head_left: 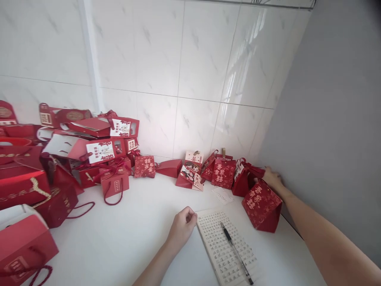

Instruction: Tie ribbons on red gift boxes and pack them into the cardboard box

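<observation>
One patterned red box (261, 204) sits right of frame, just below the right hand (272, 178), whose grip I can't make out; the left hand (182, 224), loosely closed, is farther, by the notebook (216, 238).

Left hand (183, 225) loosely curled, thumb against forefinger, around mid surface (143, 222); left forearm (159, 260) angles in from near side. Right arm (315, 228) stretched along right edge, right hand (272, 177) at far right corner, fingers partly hidden, grip unreadable.
</observation>
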### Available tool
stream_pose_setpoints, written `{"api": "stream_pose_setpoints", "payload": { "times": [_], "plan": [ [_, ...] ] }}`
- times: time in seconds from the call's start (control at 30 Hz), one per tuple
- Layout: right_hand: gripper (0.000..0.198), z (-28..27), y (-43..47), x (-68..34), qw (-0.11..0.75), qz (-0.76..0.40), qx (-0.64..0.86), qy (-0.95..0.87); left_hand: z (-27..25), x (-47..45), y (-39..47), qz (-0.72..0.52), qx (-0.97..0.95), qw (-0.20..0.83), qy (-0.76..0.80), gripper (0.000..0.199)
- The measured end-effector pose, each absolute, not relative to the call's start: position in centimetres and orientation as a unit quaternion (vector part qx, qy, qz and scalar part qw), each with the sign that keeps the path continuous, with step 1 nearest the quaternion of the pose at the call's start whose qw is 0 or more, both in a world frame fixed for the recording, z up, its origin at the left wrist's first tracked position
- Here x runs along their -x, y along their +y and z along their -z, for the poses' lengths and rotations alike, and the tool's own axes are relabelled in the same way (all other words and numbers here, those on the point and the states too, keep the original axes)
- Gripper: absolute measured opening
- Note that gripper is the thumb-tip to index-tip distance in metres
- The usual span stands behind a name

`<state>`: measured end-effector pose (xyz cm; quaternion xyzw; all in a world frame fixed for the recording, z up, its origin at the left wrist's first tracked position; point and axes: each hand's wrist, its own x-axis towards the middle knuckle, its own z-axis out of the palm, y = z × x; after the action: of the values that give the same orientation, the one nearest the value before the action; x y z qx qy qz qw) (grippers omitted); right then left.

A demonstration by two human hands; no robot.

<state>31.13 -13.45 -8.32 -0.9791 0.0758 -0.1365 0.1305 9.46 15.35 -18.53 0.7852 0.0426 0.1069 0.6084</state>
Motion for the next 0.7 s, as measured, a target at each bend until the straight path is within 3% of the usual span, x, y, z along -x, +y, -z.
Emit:
{"api": "stream_pose_setpoints", "payload": {
  "times": [0.17,0.3,0.37,0.47,0.6,0.7],
  "plan": [
    [0.079,3.3,-12.6,-28.2,0.123,0.322,0.938,0.031,18.7,-9.4,15.4,-0.124,-0.783,0.608,0.047,0.022],
    [0.079,0.3,-10.5,-23.5,0.147,0.484,0.835,-0.214,18.6,-9.2,15.4,-0.153,-0.761,0.629,0.046,0.026],
    [0.076,0.7,-8.6,-20.3,0.156,0.48,0.777,-0.376,18.5,-9.2,15.6,-0.191,-0.727,0.658,0.048,0.028],
    [0.073,4.2,-5.3,-15.5,0.171,0.376,0.736,-0.537,18.0,-9.2,16.5,-0.238,-0.673,0.697,0.061,0.042],
    [0.075,10.7,-1.9,-11.8,0.178,0.318,0.73,-0.579,16.9,-8.7,17.7,-0.232,-0.644,0.727,0.048,0.062],
    [0.081,14.2,-1.4,-11.1,0.234,0.263,0.751,-0.558,16.0,-7.7,17.6,-0.21,-0.651,0.729,-0.019,0.056]
  ]
}}
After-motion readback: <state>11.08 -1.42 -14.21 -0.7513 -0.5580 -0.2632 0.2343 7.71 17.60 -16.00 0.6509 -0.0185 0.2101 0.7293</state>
